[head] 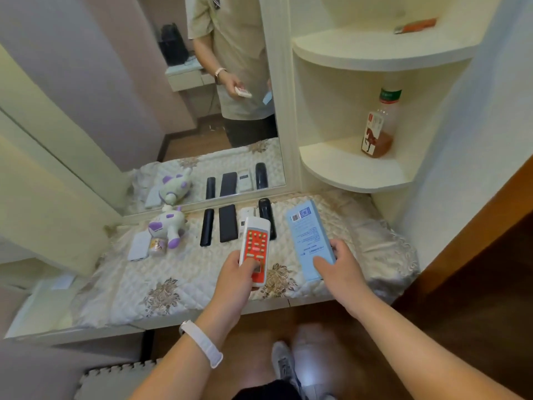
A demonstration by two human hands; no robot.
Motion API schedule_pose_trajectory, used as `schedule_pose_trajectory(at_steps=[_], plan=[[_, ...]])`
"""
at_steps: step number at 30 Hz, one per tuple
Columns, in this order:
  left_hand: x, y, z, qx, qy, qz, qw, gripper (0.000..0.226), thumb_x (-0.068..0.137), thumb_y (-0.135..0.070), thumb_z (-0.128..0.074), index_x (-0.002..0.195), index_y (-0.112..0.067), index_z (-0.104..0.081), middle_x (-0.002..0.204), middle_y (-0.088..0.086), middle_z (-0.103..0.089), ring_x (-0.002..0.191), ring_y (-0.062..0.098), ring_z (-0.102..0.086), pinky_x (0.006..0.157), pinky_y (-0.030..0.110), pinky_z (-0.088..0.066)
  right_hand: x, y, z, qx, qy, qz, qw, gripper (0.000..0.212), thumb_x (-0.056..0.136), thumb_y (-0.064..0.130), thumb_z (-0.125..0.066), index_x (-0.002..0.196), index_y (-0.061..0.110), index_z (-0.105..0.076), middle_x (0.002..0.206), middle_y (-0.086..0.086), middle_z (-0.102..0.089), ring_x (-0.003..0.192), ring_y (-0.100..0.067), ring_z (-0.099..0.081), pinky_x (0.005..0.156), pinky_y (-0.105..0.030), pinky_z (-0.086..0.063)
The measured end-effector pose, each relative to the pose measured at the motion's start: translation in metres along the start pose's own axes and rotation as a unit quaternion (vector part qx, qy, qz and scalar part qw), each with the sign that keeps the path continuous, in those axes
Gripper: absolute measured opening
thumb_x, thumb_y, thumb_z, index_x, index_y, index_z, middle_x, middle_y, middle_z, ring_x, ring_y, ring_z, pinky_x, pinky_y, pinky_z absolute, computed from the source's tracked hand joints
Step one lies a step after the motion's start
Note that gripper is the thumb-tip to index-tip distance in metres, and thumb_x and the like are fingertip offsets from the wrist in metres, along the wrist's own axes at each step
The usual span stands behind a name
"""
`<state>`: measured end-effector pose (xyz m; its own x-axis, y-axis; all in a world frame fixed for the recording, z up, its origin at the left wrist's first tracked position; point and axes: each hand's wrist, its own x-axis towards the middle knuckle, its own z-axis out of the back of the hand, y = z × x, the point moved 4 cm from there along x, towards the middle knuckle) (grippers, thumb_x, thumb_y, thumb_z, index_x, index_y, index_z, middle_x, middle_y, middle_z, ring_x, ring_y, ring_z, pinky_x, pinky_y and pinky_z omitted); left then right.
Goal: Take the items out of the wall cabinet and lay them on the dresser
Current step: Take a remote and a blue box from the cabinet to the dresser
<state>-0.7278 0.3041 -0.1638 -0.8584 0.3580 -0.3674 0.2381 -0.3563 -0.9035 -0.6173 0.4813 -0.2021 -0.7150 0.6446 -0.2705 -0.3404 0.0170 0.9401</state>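
My left hand [236,280] grips a white remote with a red button panel [256,246] just above the dresser's quilted cloth [161,290]. My right hand [340,265] holds the near end of a long light-blue box [308,238], tilted over the cloth. Laid out at the back of the dresser are two black remotes [207,230] [227,223], a white remote [247,215], a black remote [266,216], a purple-and-white plush toy [168,226], a small jar [158,246] and a white flat box [139,246].
A corner shelf unit on the right carries a bottle of brown drink [377,128] on its lower shelf [346,171] and an orange item [415,26] on the upper shelf. A mirror [202,96] stands behind the dresser. A wooden panel [476,226] is on the right.
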Motion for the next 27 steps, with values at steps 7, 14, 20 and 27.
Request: schedule_pose_trajectory(at_steps=[7, 14, 20, 27], plan=[[0.077, 0.007, -0.037, -0.003, 0.045, 0.022, 0.999, 0.014, 0.092, -0.011, -0.053, 0.103, -0.020, -0.055, 0.099, 0.009, -0.069, 0.087, 0.026, -0.067, 0.067, 0.033, -0.053, 0.057, -0.016, 0.007, -0.037, -0.026, -0.044, 0.998, 0.028, 0.090, 0.012, -0.061, 0.111, 0.026, -0.047, 0.100, 0.013, -0.060, 0.088, -0.001, -0.060, 0.067, -0.024, -0.053], [0.175, 0.019, -0.065, -0.007, 0.086, 0.073, 0.994, 0.016, 0.090, -0.007, -0.057, 0.102, -0.016, -0.051, 0.101, 0.009, -0.066, 0.087, 0.023, -0.067, 0.067, 0.032, -0.057, 0.143, -0.029, -0.002, -0.099, -0.046, -0.098, 0.989, 0.033, 0.089, 0.015, -0.064, 0.120, 0.018, -0.051, 0.110, 0.002, -0.063, 0.097, -0.015, -0.064, 0.081, -0.035, -0.057], [0.235, 0.041, -0.087, 0.020, 0.119, 0.125, 0.985, 0.020, 0.092, -0.015, -0.056, 0.110, -0.016, -0.049, 0.099, 0.005, -0.065, 0.087, 0.022, -0.065, 0.075, 0.037, -0.055, 0.203, -0.050, -0.020, -0.079, -0.053, -0.163, 0.982, 0.033, 0.090, 0.011, -0.065, 0.119, 0.016, -0.050, 0.118, -0.004, -0.063, 0.102, -0.021, -0.065, 0.087, -0.044, -0.058], [0.274, 0.054, -0.108, 0.021, 0.132, 0.147, 0.980, 0.021, 0.094, -0.015, -0.051, 0.114, -0.017, -0.045, 0.102, 0.005, -0.063, 0.091, 0.022, -0.064, 0.084, 0.044, -0.056, 0.248, -0.069, -0.027, -0.030, -0.064, -0.218, 0.973, 0.025, 0.093, 0.007, -0.059, 0.116, 0.011, -0.051, 0.119, -0.010, -0.064, 0.100, -0.027, -0.068, 0.080, -0.048, -0.059]])
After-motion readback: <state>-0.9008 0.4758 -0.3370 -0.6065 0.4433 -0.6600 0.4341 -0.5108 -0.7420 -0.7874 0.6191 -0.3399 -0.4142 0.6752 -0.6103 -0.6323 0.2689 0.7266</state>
